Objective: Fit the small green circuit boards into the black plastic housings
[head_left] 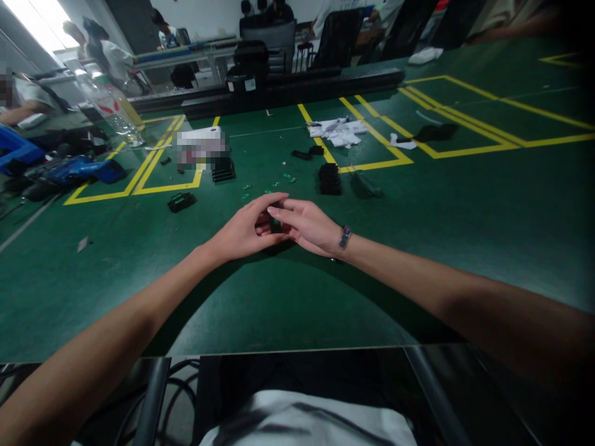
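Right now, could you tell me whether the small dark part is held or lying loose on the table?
Held: the left hand and right hand pinch the small dark part between them.

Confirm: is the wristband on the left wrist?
No, the wristband sits on the wrist of the right hand; the left hand has a bare wrist.

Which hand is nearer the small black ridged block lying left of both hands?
Left. The left hand lies just right of the small black ridged block; the right hand is farther right, on the left hand's far side.
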The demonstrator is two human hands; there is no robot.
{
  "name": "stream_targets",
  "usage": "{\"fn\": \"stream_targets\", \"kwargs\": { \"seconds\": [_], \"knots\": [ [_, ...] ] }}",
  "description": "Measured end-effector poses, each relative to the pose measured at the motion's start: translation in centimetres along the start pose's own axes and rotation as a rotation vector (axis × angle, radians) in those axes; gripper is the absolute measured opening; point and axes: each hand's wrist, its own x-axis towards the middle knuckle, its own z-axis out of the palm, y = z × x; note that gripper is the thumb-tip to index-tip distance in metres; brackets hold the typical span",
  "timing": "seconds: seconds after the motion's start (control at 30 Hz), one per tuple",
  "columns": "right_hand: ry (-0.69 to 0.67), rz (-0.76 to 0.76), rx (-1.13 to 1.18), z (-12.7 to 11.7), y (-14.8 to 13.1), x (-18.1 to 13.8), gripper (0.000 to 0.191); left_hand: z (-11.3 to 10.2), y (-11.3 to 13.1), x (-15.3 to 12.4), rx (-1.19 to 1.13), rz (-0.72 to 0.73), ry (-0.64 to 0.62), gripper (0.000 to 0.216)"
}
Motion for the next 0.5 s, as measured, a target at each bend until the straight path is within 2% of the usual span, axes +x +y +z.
{"fn": "stream_targets", "kwargs": {
  "seconds": [0.27,0.5],
  "knots": [
    [-0.011,0.017,0.015,0.09,-0.05,-0.23,0.014,-0.14,0.2,-0.09,0.059,0.039,0.002,0.08],
    [-0.057,-0.024,0.021,-0.09,0.17,-0.06,0.016,0.14,-0.01,-0.21,-0.053,-0.024,-0.006,0.09]
  ]
}}
